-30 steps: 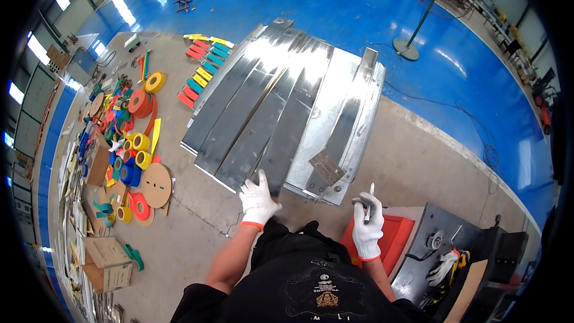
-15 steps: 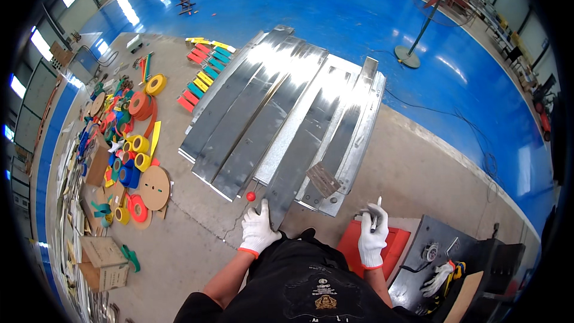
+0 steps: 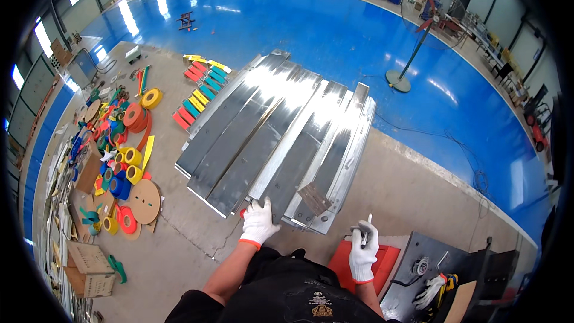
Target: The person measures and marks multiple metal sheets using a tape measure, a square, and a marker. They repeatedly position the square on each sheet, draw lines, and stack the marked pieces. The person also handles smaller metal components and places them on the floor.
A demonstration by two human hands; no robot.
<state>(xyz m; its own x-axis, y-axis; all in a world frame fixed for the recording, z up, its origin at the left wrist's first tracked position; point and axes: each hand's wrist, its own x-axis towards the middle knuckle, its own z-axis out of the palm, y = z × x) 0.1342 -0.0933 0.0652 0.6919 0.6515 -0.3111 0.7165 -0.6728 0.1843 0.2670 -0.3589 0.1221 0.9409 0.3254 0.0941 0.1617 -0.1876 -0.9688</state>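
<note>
Long grey metal strips (image 3: 236,164) lie side by side in a stack in front of me. My left hand (image 3: 259,225), in a white glove, grips the near end of one strip (image 3: 287,173), the fingers partly over its top. Beside those fingers a red ball-shaped knob (image 3: 243,213) is partly covered. A dark, worn block (image 3: 314,198) rests across strips at the right near end. In my right hand (image 3: 363,253), also gloved, a pen-like marker (image 3: 366,236) is held with its light tip pointing up, apart from the strips.
Colourful tape rolls (image 3: 133,155) and a cardboard box (image 3: 89,269) are on the floor at left. At right stand a red panel (image 3: 382,258) and a dark worktop (image 3: 412,263) with a tape measure (image 3: 420,266) and spare gloves (image 3: 430,292). Cables (image 3: 478,179) trail over the floor.
The strip under my left hand has slid away from me, its near end sticking out less. My left hand has moved forward with it, beside the red knob. The marker stays in my right hand.
</note>
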